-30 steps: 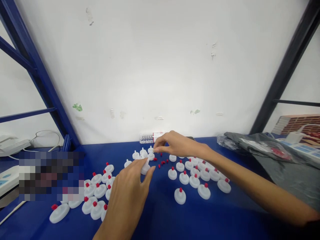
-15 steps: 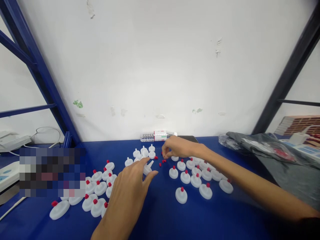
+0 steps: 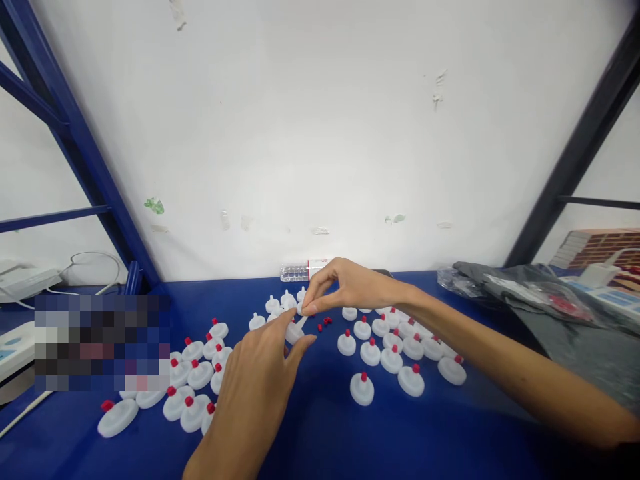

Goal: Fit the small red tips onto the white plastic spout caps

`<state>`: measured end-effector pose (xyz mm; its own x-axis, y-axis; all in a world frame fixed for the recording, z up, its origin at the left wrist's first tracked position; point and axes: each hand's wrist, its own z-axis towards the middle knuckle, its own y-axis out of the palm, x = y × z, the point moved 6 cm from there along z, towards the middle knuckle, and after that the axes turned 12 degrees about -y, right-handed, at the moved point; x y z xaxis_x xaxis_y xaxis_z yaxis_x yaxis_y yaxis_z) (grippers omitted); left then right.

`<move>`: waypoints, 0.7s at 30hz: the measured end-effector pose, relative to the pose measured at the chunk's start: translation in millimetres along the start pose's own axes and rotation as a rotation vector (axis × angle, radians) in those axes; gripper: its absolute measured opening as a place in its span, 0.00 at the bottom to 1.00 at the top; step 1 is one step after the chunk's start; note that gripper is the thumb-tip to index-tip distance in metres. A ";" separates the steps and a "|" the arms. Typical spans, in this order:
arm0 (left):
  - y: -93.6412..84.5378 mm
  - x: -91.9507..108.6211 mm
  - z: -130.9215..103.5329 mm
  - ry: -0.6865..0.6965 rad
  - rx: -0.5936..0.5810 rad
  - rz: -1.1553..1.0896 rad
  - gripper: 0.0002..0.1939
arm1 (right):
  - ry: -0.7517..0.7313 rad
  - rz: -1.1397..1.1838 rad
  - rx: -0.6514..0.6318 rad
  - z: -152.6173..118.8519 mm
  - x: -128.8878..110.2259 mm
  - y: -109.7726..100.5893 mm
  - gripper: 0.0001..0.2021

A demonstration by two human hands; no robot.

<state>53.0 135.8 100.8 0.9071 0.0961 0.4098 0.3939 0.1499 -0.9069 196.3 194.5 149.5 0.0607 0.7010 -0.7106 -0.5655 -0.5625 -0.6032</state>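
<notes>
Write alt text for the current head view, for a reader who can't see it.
A person's left hand holds a white spouted disc over a blue table, while the right hand pinches its fingertips together close to the spout's tip. Red-capped white discs lie on both sides; uncapped discs and loose red caps lie near the hands.

Nothing I can read: the label [image 3: 315, 267] on the bottle [image 3: 294, 274], partly behind my right hand [image 3: 345, 287], is too small.
</notes>
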 end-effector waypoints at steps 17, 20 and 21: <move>16.1 12.9 -3.9 0.091 -0.103 -0.064 0.36 | 0.267 0.398 -0.366 -14.0 27.3 16.4 0.14; 24.9 9.9 -6.4 0.112 -0.164 -0.060 0.44 | 0.310 0.371 -0.394 -17.2 29.6 20.7 0.13; 26.7 8.2 -6.9 0.123 -0.167 -0.048 0.45 | 0.327 0.347 -0.417 -18.2 30.3 23.8 0.12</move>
<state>71.9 133.8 79.3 0.8941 -0.0293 0.4470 0.4467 -0.0145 -0.8946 199.7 194.4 107.0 0.2168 0.3136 -0.9245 -0.2334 -0.9029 -0.3610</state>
